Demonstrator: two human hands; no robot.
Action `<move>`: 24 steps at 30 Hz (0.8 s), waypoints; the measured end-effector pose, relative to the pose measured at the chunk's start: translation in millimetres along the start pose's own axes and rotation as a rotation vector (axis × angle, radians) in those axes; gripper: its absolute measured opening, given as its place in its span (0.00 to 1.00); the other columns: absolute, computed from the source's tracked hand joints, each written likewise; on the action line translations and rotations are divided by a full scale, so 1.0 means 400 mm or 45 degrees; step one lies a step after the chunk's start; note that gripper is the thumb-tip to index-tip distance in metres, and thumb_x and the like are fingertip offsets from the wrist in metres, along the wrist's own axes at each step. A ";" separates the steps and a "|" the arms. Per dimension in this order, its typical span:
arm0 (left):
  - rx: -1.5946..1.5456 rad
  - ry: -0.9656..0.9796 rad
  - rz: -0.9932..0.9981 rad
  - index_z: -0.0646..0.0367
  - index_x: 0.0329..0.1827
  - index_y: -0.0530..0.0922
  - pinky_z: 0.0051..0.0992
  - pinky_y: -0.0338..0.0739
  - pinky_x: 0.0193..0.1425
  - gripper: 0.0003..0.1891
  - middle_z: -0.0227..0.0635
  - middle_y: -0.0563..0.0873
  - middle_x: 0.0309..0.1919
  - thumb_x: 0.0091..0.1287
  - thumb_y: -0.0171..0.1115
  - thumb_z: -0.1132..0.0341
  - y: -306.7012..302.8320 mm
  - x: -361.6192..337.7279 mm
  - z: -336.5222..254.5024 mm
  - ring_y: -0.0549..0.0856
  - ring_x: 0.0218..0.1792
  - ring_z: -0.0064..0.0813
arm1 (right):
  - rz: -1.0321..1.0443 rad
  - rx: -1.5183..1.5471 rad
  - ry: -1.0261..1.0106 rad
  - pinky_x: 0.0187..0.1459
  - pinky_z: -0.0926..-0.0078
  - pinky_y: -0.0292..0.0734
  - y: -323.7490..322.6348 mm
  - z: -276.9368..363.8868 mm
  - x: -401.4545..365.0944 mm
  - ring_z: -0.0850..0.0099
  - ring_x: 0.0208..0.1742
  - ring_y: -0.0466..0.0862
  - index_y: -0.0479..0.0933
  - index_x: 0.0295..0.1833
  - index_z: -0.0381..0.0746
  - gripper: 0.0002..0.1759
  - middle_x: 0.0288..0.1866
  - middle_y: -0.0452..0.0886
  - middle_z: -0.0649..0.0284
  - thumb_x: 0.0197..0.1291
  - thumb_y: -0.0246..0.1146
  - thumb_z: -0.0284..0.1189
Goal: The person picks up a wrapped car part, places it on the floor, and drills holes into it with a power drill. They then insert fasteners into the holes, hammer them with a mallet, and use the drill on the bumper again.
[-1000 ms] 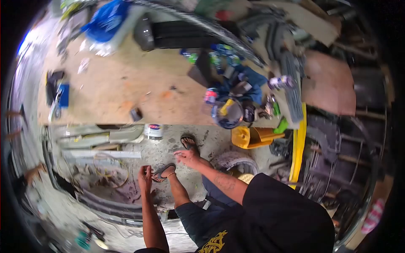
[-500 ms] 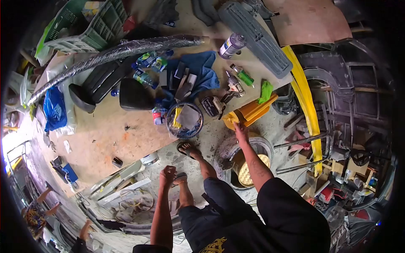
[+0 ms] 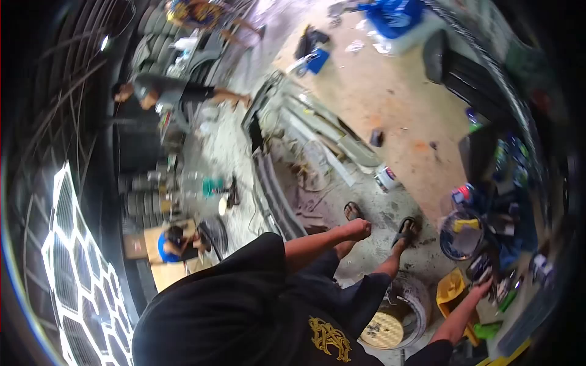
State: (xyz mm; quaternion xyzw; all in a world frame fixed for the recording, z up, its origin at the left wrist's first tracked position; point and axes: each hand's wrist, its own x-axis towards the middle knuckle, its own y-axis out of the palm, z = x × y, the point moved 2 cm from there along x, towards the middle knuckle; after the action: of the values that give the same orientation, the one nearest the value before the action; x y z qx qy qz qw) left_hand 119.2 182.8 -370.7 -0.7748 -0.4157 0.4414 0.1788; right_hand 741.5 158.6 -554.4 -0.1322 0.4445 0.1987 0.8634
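Note:
My left hand [image 3: 359, 229] is closed in a loose fist in front of my body, above the floor, with nothing showing in it. At the lower right, my right hand [image 3: 481, 287] reaches to the table edge beside a cordless power tool's battery end [image 3: 480, 267]. Blur hides whether its fingers are around the tool or only touching it. Close by stands a round clear tub [image 3: 461, 235] with a yellow item [image 3: 467, 224] in it. Below my right forearm is an orange-yellow bin [image 3: 450, 290]. A green bottle [image 3: 508, 299] lies near the tool.
The worktable [image 3: 390, 91] holds a blue bag [image 3: 397, 17] and dark padded parts [image 3: 482, 79]. A tyre [image 3: 418, 305] with a round lid [image 3: 382, 331] sits by my legs. A car bumper [image 3: 274, 183] and paint can [image 3: 386, 179] are on the floor. Several people are further off.
My view has turned strongly left, bringing people and the shop floor into sight. My right hand has gone from the orange-yellow bin to the power tool. My left hand stays a fist.

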 end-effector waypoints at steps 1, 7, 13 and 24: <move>-0.107 -0.026 -0.001 0.62 0.27 0.78 0.44 0.77 0.35 0.08 0.48 0.81 0.23 0.57 0.54 0.67 -0.019 -0.015 -0.008 0.81 0.28 0.52 | -0.124 -0.275 -0.190 0.58 0.61 0.76 -0.069 0.020 0.018 0.60 0.55 0.79 0.75 0.58 0.33 0.33 0.58 0.77 0.54 0.53 0.69 0.45; -0.204 -0.286 -0.028 0.60 0.33 0.77 0.44 0.75 0.34 0.09 0.48 0.82 0.25 0.59 0.61 0.63 -0.056 -0.165 0.023 0.82 0.30 0.52 | -0.253 -0.754 -0.850 0.52 0.59 0.77 -0.314 0.042 -0.074 0.57 0.50 0.80 0.72 0.52 0.24 0.36 0.54 0.77 0.40 0.48 0.72 0.44; -0.696 -0.079 -0.130 0.60 0.37 0.78 0.35 0.76 0.34 0.06 0.41 0.83 0.24 0.64 0.59 0.66 -0.163 -0.351 -0.077 0.83 0.29 0.41 | 0.011 -1.343 -1.360 0.53 0.60 0.76 -0.142 0.172 -0.702 0.51 0.47 0.81 0.69 0.58 0.23 0.35 0.50 0.80 0.41 0.47 0.72 0.31; -1.281 -0.059 -0.345 0.70 0.64 0.64 0.35 0.74 0.53 0.42 0.52 0.82 0.47 0.57 0.70 0.46 -0.300 -0.625 -0.069 0.81 0.50 0.42 | 1.496 -1.959 -2.037 0.56 0.60 0.73 0.660 -0.383 -1.408 0.48 0.54 0.78 0.68 0.60 0.27 0.38 0.53 0.77 0.40 0.39 0.71 0.29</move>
State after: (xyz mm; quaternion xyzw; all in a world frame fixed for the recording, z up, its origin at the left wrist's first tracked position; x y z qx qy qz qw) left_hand 17.6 55.6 -144.7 -0.6941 -0.6769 0.1772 -0.1693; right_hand 214.0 203.3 -193.4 -0.2259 -0.4423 0.7845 0.3714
